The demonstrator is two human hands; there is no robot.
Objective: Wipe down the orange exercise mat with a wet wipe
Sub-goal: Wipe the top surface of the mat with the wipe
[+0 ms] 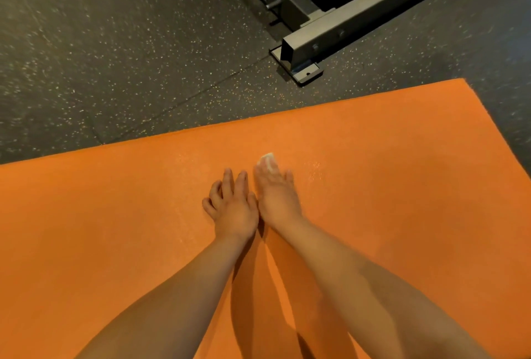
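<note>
Wipe [267, 161] lies pressed under straight-fingered right grip [278, 197] on mat [402, 186]; left grip [232, 209] splayed flat.

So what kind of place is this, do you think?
Most likely a gym: dark speckled rubber floor, a steel base frame of what looks like an exercise machine, and an orange exercise mat laid out.

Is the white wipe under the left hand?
No, the wipe lies under fingers of the right hand; the left hand touches bare mat.
</note>
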